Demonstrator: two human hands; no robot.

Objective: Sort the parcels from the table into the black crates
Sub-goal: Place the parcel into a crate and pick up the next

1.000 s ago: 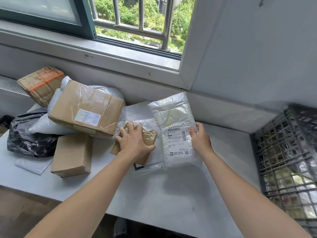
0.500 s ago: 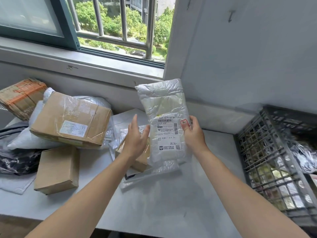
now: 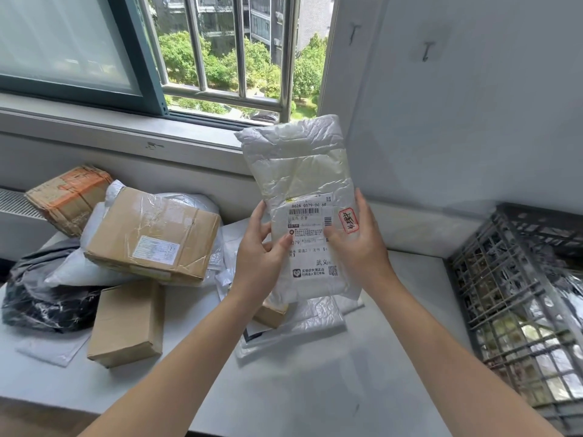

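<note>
Parcel [image 3: 299, 171] upright between my fingers, above the table [image 3: 284, 389].
Left hand [image 3: 262, 257] pinches one edge, thumb on the label [image 3: 310, 234]; right hand [image 3: 359, 247] grips the other.

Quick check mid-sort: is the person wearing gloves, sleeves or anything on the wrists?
No. The left hand and right hand are bare: no gloves, rings, watch or bands show. The left arm and right arm are uncovered to the frame's edge, no sleeve in view.

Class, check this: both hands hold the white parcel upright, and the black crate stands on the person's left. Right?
No. The head view shows the black crate on the person's right; left hand and right hand do hold the white parcel upright.
</note>
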